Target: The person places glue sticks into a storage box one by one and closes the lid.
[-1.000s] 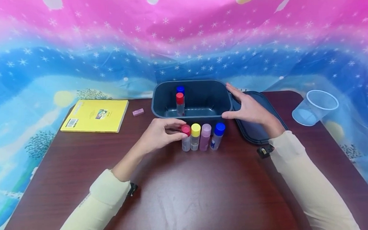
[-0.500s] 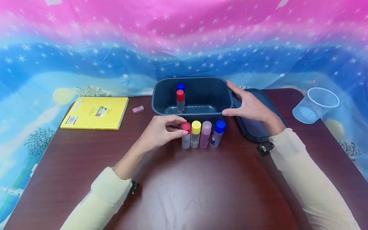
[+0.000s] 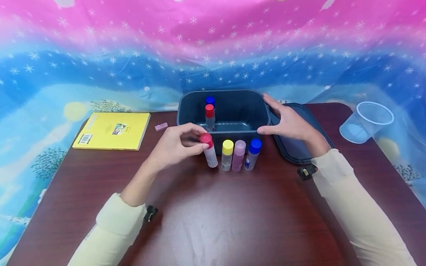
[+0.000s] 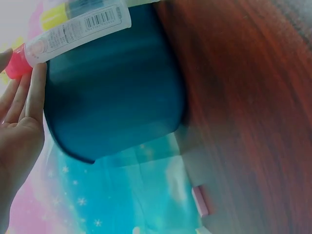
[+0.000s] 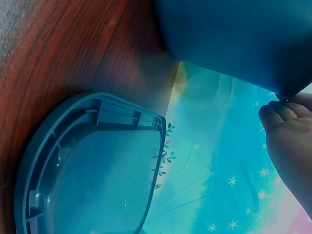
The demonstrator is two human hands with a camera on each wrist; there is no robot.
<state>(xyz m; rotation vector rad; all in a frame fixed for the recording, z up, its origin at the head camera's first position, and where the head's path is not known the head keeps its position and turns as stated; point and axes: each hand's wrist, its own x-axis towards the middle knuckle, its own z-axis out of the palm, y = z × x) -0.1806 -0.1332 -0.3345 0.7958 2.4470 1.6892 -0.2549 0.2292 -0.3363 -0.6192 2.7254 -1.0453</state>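
My left hand (image 3: pixel 174 147) pinches the red cap of a glue stick (image 3: pixel 210 155) with a pale body, tilted in front of the dark storage box (image 3: pixel 231 138). In the left wrist view that glue stick (image 4: pixel 78 33) shows a barcode label. Just right of it stand a yellow-capped glue stick (image 3: pixel 226 158), a pink-purple one (image 3: pixel 239 157) and a blue-capped one (image 3: pixel 252 157). Inside the box are another red-capped glue stick (image 3: pixel 210 119) and, behind it, a blue-capped one (image 3: pixel 210 100). My right hand (image 3: pixel 288 123) rests on the box's right end, thumb at the front corner, fingers extended farther back.
The box's dark lid (image 3: pixel 300 144) lies to the right, partly under my right hand. A translucent cup (image 3: pixel 366 123) leans at the far right. At left lie a yellow book (image 3: pixel 113 132) and a small pink eraser (image 3: pixel 161 127). A patterned cloth (image 3: pixel 208 45) hangs behind the table.
My left hand has drawn the red-capped glue stick leftward out of the row and tilted it, leaving a gap beside the yellow-capped one. My right hand stays at the box.
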